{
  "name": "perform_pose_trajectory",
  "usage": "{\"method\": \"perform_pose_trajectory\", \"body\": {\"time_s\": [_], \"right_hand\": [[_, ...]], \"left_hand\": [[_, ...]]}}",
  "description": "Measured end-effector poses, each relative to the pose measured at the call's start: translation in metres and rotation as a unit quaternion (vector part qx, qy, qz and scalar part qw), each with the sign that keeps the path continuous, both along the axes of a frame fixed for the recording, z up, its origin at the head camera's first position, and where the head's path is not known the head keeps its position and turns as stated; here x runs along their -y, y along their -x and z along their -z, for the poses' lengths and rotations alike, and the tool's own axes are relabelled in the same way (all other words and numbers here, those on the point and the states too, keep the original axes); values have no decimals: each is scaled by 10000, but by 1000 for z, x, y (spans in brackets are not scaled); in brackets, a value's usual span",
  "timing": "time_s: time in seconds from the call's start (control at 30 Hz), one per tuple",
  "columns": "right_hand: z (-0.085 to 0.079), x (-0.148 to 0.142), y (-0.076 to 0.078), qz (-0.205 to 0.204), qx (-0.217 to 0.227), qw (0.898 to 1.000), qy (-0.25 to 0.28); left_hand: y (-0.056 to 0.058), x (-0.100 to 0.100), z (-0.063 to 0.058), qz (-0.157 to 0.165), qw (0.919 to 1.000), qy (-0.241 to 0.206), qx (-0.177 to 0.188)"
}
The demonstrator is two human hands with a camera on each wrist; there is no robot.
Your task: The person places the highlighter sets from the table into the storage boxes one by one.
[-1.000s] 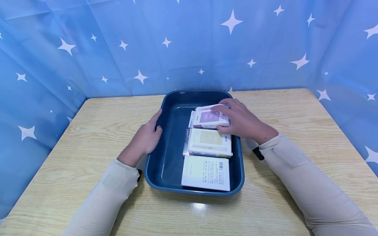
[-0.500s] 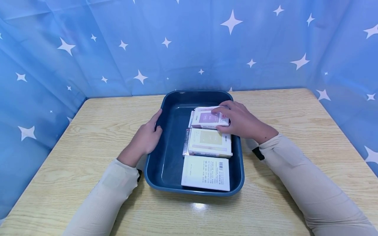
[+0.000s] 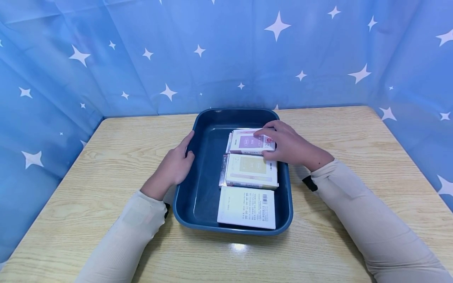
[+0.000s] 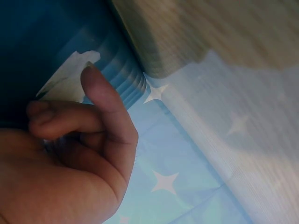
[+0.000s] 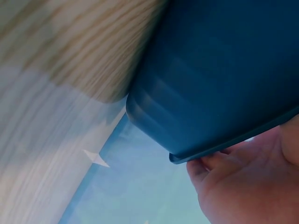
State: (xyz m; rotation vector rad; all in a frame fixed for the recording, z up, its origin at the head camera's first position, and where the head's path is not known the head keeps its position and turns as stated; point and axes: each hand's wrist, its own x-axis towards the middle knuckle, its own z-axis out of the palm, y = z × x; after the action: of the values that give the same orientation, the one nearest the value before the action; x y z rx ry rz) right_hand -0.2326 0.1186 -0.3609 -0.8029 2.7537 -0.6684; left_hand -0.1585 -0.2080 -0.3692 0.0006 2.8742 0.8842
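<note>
A white box with a purple label lies toward the far right of a dark blue tray. My right hand reaches over the tray's right rim and holds this box, fingers on its top and thumb by its near side. Nearer me lie a white box with a yellow label and a white box with printed text. My left hand grips the tray's left rim. In the left wrist view, some of its fingers lie against the outer wall, by a torn paper patch.
The tray stands on a light wooden table, close to the back edge. A blue curtain with white stars hangs behind. Slim boxes show at the left ends of the two farther boxes.
The purple-labelled box has come slightly toward me and settled flatter, in line with the other boxes. My right thumb has shifted a little to the right. My left hand has stayed put.
</note>
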Motion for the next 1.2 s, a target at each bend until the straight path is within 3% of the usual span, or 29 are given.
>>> {"method": "perform_pose_trajectory", "body": {"time_s": [1.2], "right_hand": [[1,0,3,-190,12,9998,-29]], "left_hand": [[0,0,-1,14,10000,-29,24]]}}
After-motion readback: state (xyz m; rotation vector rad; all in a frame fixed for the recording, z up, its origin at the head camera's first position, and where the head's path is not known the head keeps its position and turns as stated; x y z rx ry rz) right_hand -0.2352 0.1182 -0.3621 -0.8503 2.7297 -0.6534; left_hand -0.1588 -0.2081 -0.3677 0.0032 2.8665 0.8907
